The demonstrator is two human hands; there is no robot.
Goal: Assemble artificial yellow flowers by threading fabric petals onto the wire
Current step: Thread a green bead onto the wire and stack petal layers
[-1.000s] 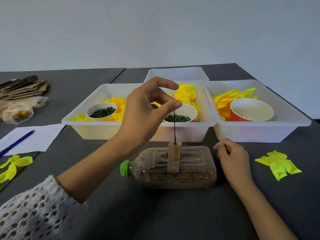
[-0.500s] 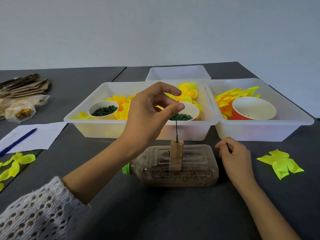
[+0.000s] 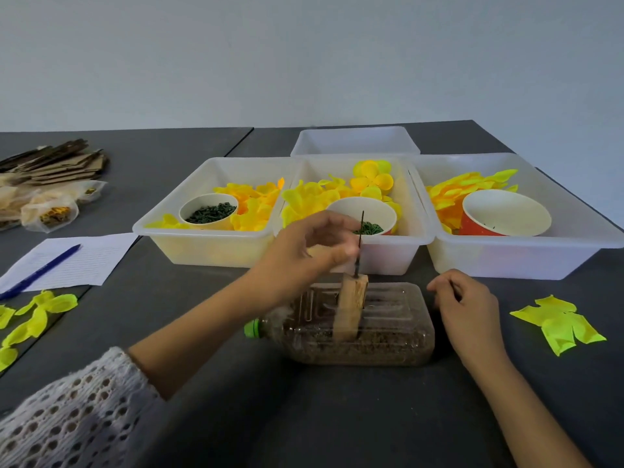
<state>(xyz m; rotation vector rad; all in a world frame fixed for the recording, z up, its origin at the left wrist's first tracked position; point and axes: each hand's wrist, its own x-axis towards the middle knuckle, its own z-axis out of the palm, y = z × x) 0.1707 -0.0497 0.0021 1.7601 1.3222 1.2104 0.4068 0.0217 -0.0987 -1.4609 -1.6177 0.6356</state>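
Wire (image 3: 360,244) upright in wooden block (image 3: 351,307) on bottle (image 3: 358,327), pinched by left hand (image 3: 312,246); right hand (image 3: 467,310) loosely curled, apparently empty; sideways pull could bend wire or tip the block

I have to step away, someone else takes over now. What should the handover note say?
Left hand: fingers at the wire, low on it; blurred, grip unclear.
Right hand: loosely curled on the table beside the bottle, apparently holding nothing.
The wire stands upright in the wooden block set in the bottle; no petal shows on it.
Petals: in the trays; cut petal piece to the right.
Left: thread petals.
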